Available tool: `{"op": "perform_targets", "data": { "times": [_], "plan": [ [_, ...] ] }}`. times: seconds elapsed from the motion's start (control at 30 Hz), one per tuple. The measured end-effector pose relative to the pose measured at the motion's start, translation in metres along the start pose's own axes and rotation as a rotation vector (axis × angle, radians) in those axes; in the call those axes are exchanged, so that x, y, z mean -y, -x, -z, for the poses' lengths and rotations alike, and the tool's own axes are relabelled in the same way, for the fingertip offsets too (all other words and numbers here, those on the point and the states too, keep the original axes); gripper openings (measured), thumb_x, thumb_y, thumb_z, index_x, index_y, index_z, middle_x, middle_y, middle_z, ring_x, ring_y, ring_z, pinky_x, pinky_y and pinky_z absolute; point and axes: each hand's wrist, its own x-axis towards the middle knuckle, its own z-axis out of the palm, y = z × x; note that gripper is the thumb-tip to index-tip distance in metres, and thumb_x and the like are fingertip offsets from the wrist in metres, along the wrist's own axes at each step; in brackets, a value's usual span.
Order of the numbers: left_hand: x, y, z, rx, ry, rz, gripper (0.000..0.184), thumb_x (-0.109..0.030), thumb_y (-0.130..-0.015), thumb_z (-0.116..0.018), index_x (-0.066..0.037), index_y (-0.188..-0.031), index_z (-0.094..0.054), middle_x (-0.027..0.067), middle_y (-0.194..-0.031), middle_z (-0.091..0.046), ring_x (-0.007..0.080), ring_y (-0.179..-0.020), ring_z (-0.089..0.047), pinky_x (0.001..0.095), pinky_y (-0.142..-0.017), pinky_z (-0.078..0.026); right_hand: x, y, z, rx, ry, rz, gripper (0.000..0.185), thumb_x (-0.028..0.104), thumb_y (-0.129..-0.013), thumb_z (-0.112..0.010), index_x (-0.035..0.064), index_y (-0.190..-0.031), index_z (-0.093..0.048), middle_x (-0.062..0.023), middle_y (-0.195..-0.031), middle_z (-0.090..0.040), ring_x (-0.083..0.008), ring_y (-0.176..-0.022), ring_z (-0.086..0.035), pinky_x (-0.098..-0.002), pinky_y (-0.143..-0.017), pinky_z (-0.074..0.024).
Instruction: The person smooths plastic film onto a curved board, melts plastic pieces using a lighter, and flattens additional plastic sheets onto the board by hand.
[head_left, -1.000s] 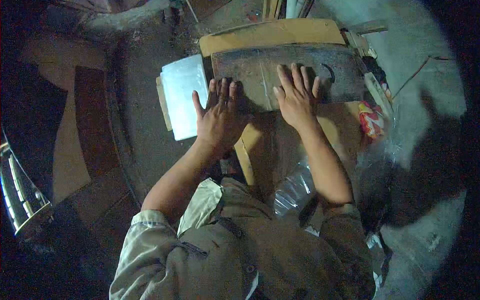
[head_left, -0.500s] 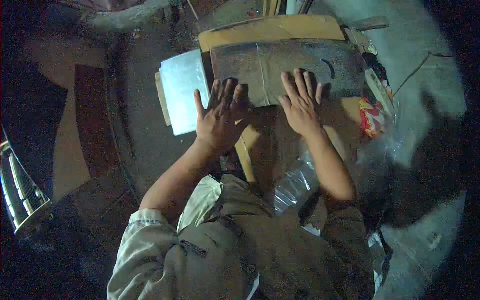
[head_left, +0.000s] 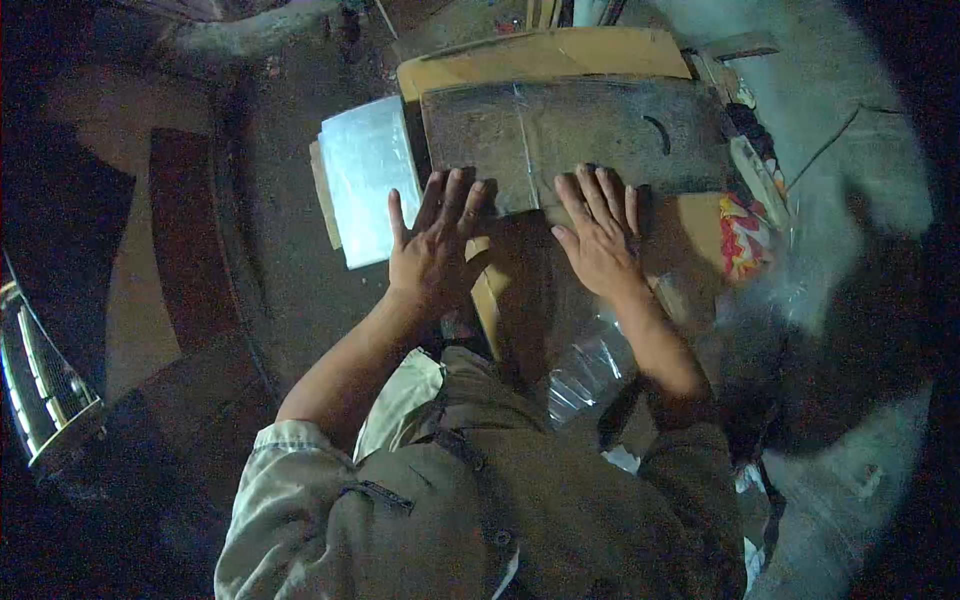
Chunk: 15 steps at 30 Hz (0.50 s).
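A dark, worn rectangular board [head_left: 590,130] with a pale line across it and a curved black mark lies on a yellow-brown cardboard sheet [head_left: 560,52]. The fingers of my left hand [head_left: 430,240] are spread at its lower left corner, palm down, holding nothing. My right hand [head_left: 600,230] rests with fingertips on the board's lower edge, its fingers also apart. Just left of my left hand is a stack of pale, shiny sheets [head_left: 365,185], with a piece of cardboard showing beneath its left side.
Clear crinkled plastic [head_left: 585,380] lies near my right forearm. A red and yellow wrapper [head_left: 743,240] sits to the right, beside a pale strip [head_left: 757,178]. At the far left stands a bright ribbed object [head_left: 40,370]. Sticks show at the top.
My right hand has moved down the board toward its lower edge, uncovering more of the surface. My left hand has shifted slightly downward. Both stay spread.
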Motion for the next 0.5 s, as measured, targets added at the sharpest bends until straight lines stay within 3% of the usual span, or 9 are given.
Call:
{"op": "perform_targets", "data": {
  "times": [0.1,0.17,0.3,0.37,0.5],
  "plan": [
    [0.003,0.002,-0.001,0.012,0.056,-0.005,0.085,-0.056,-0.078,-0.057,-0.025,-0.147,-0.018,0.0075,-0.152,-0.018,0.0282,-0.141,-0.016,0.0642,-0.106,0.002,-0.008,0.004,0.0,0.033,0.026,0.018,0.062,0.035,-0.091,-0.051,0.0199,-0.145,-0.026,-0.0089,-0.152,-0.02,-0.0292,-0.14,-0.015,-0.0539,-0.112,-0.0062],
    [0.0,0.004,0.003,0.011,0.046,-0.002,0.087,-0.056,-0.078,-0.057,-0.024,-0.147,-0.016,0.0092,-0.152,-0.017,0.0287,-0.141,-0.015,0.0638,-0.107,-0.001,-0.007,0.005,0.002,0.005,0.053,-0.033,0.061,0.04,-0.088,-0.053,0.0211,-0.142,-0.032,-0.0078,-0.149,-0.027,-0.0301,-0.138,-0.02,-0.0553,-0.11,-0.0093],
    [-0.011,0.006,0.013,0.014,0.004,-0.066,0.088,-0.056,-0.078,-0.058,-0.022,-0.148,-0.015,0.011,-0.152,-0.014,0.029,-0.141,-0.014,0.0633,-0.108,-0.003,0.006,0.004,0.009,-0.054,-0.007,-0.034,0.064,0.041,-0.086,-0.056,0.0202,-0.142,-0.033,-0.0085,-0.148,-0.027,-0.0305,-0.138,-0.021,-0.0544,-0.111,-0.0099],
    [-0.012,0.008,0.005,0.042,0.016,-0.064,0.088,-0.055,-0.079,-0.057,-0.022,-0.148,-0.014,0.0098,-0.153,-0.012,0.0286,-0.141,-0.014,0.0637,-0.108,-0.003,0.012,0.005,0.005,0.022,-0.072,0.045,0.067,0.041,-0.083,-0.06,0.019,-0.141,-0.035,-0.0092,-0.148,-0.028,-0.0305,-0.138,-0.021,-0.0532,-0.111,-0.0103],
    [-0.009,0.01,0.0,0.029,0.093,-0.036,0.084,-0.048,-0.079,-0.061,-0.021,-0.146,-0.019,0.0092,-0.152,-0.019,0.0299,-0.14,-0.018,0.0639,-0.107,-0.002,0.005,0.009,0.0,-0.022,-0.063,0.004,0.065,0.034,-0.083,-0.061,0.0185,-0.141,-0.036,-0.0095,-0.147,-0.03,-0.0296,-0.137,-0.023,-0.0525,-0.111,-0.0105]
  ]
}}
